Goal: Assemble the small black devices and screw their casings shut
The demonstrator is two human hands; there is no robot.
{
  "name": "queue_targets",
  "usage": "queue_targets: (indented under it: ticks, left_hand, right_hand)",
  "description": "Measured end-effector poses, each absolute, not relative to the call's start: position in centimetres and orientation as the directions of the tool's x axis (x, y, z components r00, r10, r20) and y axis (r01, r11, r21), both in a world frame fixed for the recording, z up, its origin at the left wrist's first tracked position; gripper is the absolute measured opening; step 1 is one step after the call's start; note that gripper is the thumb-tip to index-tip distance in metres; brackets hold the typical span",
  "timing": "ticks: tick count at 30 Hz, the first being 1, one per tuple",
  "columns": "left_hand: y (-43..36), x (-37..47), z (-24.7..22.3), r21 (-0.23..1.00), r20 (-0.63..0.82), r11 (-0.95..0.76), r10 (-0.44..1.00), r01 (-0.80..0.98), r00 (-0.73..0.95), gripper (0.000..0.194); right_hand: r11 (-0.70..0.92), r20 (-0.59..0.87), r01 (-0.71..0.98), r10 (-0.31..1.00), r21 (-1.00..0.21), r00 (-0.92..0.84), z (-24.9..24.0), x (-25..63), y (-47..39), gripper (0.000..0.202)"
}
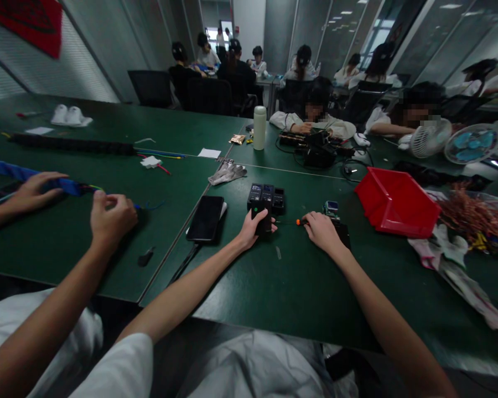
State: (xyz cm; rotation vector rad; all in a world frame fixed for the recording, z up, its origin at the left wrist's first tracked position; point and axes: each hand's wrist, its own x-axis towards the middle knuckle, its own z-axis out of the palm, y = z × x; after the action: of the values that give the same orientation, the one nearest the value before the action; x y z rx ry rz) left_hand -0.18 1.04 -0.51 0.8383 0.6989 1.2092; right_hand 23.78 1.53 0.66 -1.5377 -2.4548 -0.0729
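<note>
My left hand (pixel 252 229) grips a small black box (pixel 266 213) with a green dot on its face, the thumb lying across its front. Just behind the box stand black modules with small displays (pixel 262 192), side by side. My right hand (pixel 321 229) is closed on what looks like a thin screwdriver (pixel 299 222) with an orange collar. Its fine shaft points left toward the box; whether the tip touches is too small to tell. Beside the right hand are a small circuit board with a screen (pixel 331 207) and a flat black piece (pixel 343 233), partly covered by my wrist.
Left of my hands lies a black phone (pixel 206 219) with a cable, and grey gloves (pixel 227 173) behind it. A red bin (pixel 396 204) and copper wire (pixel 477 218) are on the right. A co-worker's hands (pixel 112 215) handle a blue-wrapped cable (pixel 29 176) at left. A bottle (pixel 259 128) stands behind.
</note>
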Motion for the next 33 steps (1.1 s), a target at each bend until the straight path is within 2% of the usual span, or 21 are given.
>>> queue_targets:
  ticks: [3,7,9,12,17,26,33]
  left_hand:
    - [1.1,-0.2,-0.7,0.852,-0.009,0.121,0.976,-0.509,0.217,0.038]
    - [1.1,-0.1,-0.6,0.858,-0.013,0.114,0.980,-0.501,0.200,0.039]
    - [1.0,-0.1,-0.5,0.862,-0.021,0.114,0.981,-0.494,0.191,0.040]
    - [0.9,0.0,-0.3,0.868,-0.023,0.107,0.984,-0.485,0.175,0.042]
    - [1.0,0.0,-0.3,0.878,-0.011,0.091,0.985,-0.470,0.171,0.041]
    - [1.0,0.0,-0.3,0.886,0.015,0.070,0.984,-0.459,0.178,0.039]
    - [0.6,0.2,-0.1,0.923,0.082,0.001,0.977,-0.386,0.199,0.041]
  right_hand:
    - [0.430,0.303,0.878,0.883,-0.210,-0.360,1.2,23.3,-0.3,0.024]
    - [0.431,0.413,0.741,0.882,-0.514,-0.226,1.6,22.6,-2.0,0.025]
    - [0.426,0.403,0.633,0.895,-0.646,-0.192,1.5,22.3,-2.5,0.024]
    - [0.399,0.358,0.540,0.915,-0.741,-0.186,1.3,22.2,-2.8,0.024]
    - [0.378,0.311,0.512,0.926,-0.772,-0.214,1.2,22.5,-2.9,0.024]
    - [0.402,0.321,0.541,0.916,-0.739,-0.242,1.4,22.6,-3.1,0.023]
    - [0.414,0.299,0.554,0.909,-0.722,-0.289,1.9,23.4,-3.1,0.024]
